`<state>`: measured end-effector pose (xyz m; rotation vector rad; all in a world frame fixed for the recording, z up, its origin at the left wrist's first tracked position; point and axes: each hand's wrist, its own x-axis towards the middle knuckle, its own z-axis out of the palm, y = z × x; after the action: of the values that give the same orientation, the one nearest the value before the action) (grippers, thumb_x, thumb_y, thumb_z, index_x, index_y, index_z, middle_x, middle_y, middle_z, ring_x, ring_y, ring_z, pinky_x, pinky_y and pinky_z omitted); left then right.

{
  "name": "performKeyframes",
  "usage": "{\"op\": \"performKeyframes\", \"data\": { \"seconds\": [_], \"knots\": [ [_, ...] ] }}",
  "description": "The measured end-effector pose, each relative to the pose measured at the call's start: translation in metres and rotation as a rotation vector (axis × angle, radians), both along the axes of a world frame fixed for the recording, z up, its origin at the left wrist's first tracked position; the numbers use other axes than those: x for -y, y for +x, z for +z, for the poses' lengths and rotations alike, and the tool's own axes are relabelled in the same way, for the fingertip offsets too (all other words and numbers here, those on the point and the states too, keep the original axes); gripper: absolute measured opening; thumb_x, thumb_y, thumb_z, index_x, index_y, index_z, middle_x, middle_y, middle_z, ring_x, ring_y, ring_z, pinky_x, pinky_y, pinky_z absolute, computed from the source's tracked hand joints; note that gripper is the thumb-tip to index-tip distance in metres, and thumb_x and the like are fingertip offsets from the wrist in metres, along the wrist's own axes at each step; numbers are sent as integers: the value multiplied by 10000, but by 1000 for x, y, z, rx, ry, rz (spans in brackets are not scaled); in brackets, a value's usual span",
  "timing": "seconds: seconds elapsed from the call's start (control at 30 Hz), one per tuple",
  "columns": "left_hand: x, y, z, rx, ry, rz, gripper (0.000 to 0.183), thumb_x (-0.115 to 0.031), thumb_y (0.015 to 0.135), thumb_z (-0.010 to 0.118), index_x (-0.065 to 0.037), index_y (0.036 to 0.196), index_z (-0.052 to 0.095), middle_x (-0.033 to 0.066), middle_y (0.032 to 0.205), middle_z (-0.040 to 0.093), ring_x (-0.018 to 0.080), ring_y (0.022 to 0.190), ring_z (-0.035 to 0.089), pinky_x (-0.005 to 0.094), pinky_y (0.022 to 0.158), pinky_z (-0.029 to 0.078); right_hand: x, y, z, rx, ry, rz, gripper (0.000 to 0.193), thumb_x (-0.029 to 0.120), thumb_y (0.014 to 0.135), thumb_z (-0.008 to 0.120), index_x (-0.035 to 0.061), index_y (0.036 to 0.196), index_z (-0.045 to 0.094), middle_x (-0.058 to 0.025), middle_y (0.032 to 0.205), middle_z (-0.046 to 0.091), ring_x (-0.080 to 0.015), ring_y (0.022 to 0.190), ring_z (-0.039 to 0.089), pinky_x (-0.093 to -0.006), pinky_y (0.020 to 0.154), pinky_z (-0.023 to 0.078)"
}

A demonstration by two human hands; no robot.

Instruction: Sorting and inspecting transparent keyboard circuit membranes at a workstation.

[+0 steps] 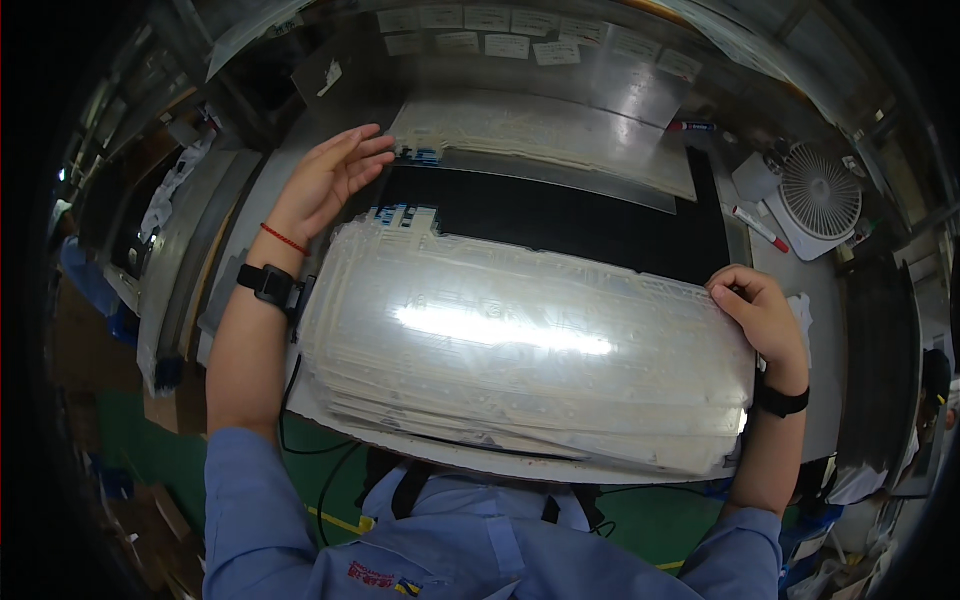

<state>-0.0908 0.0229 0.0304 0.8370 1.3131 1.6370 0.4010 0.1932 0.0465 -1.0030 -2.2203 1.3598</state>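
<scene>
A thick stack of clear circuit film sheets, with pale printed traces and blue-tipped tails at its far left corner, lies nearest me. My right hand is closed at its far right corner, thumb and fingers pinching the edge of a top sheet. Raised past the stack's left end, my left hand is open, its fingers apart and holding nothing. Those fingertips are beside the left corner of a second, farther stack of film sheets. Between the two stacks a black panel shows.
At the right stand a white fan and a red-and-white marker. A dark marker lies by the far stack. Small paper labels line the back wall. Metal shelving holds flat sheets at left. A black cable hangs by the table's left edge.
</scene>
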Motion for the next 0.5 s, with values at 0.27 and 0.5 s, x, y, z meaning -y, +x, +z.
{"op": "performKeyframes", "data": {
  "seconds": [0.27, 0.5],
  "knots": [
    [6, -2, 1, -26, -71, -250, 397, -279, 998, 475, 30, 1241, 529, 144, 1123, 646, 163, 968, 649, 238, 805, 549, 0, 0, 2, -216, 143, -71, 95, 94, 892, 628, 3, 867, 620, 10, 854, 583, -66, 787, 509, -211, 728, 402],
    [6, 10, 1, -191, -67, -272, 411, -168, 883, 662, 1, 1243, 557, 64, 1021, 676, 90, 849, 629, 222, 761, 522, 1, -1, 0, -246, 84, -204, 108, 107, 911, 625, 1, 907, 643, 21, 828, 599, -57, 759, 519, -200, 702, 410]
  ]
}}
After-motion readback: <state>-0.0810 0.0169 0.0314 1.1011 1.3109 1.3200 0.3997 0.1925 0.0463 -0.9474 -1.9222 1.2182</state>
